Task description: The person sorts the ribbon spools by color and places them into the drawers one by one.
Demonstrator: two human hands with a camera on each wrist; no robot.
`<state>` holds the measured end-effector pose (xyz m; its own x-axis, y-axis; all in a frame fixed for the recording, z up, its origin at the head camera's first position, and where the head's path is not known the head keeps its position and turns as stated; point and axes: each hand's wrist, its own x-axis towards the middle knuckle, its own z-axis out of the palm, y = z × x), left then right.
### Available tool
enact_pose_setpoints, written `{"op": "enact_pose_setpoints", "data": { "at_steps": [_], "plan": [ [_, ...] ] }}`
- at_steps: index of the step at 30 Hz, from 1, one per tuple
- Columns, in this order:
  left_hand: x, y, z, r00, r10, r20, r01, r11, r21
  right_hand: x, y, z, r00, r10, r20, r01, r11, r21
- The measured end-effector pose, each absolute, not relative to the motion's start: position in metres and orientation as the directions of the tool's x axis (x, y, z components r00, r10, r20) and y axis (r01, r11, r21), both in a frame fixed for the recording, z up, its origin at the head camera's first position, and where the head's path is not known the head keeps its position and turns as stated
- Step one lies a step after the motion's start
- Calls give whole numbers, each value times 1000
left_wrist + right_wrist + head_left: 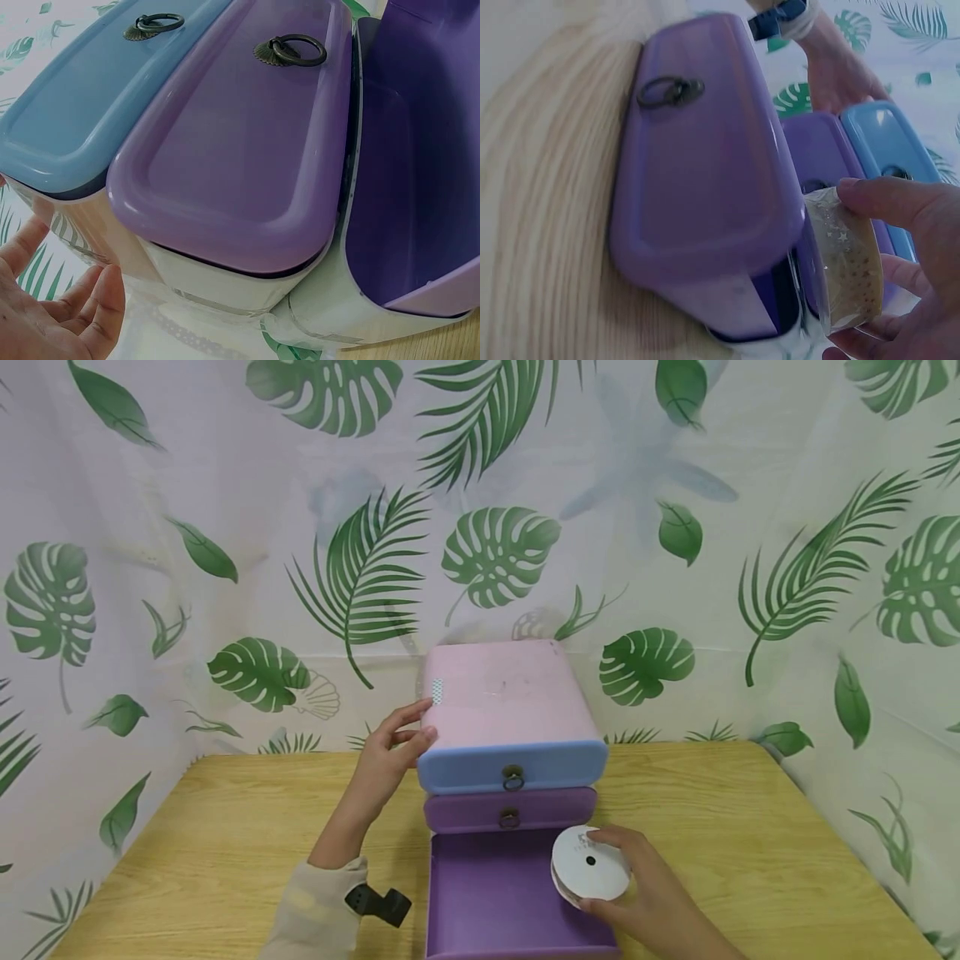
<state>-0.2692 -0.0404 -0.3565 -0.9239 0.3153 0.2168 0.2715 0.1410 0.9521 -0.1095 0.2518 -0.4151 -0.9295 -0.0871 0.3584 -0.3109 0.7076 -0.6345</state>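
My right hand (651,893) grips a ribbon spool (592,872) by its rim, over the right side of the pulled-out bottom drawer (491,893). The spool has a white round face with a dark centre hole, and in the right wrist view a tan, star-patterned band (847,262) shows under clear wrap. My left hand (386,760) rests its fingertips against the left side of the small drawer cabinet (510,693), which has a pink top. In the left wrist view its fingers (101,315) are loosely bent beside the cabinet wall. The inside of the bottom drawer looks bare purple.
Above the pulled-out drawer are a blue top drawer (465,770) and a purple middle drawer (465,812), both pushed in, with ring pulls. The cabinet stands on a wooden table (750,827) before a leaf-print cloth (787,460). A black strap (378,904) circles the left sleeve.
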Motion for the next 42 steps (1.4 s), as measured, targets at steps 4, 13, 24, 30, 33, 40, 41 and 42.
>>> {"op": "enact_pose_setpoints", "data": {
  "at_steps": [4,13,24,30,33,40,41,42],
  "plan": [
    [-269,-41,-357,-921,322,220,274,134,952,-108,243,-418,-916,-153,372,-372,670,-642],
    [-270,-40,-356,-923,317,218,271,137,953,-112,225,-422,-864,-249,438,-486,642,-594],
    [-270,-39,-356,-922,319,219,274,139,952,-116,212,-434,-849,-320,421,-526,582,-620],
    [-270,-39,-355,-924,315,216,270,138,953,-120,207,-438,-827,-358,434,-562,551,-617],
    [-269,-39,-355,-925,315,214,268,139,953,-121,205,-439,-827,-373,420,-562,547,-620],
    [-268,-40,-354,-924,312,221,275,141,951,-118,204,-436,-886,-359,295,-461,603,-651],
    [-268,-40,-354,-924,312,223,277,139,951,-117,204,-435,-892,-356,280,-448,609,-654],
    [-269,-40,-355,-923,312,224,278,138,951,-117,204,-435,-891,-360,276,-449,610,-653]
  ]
}}
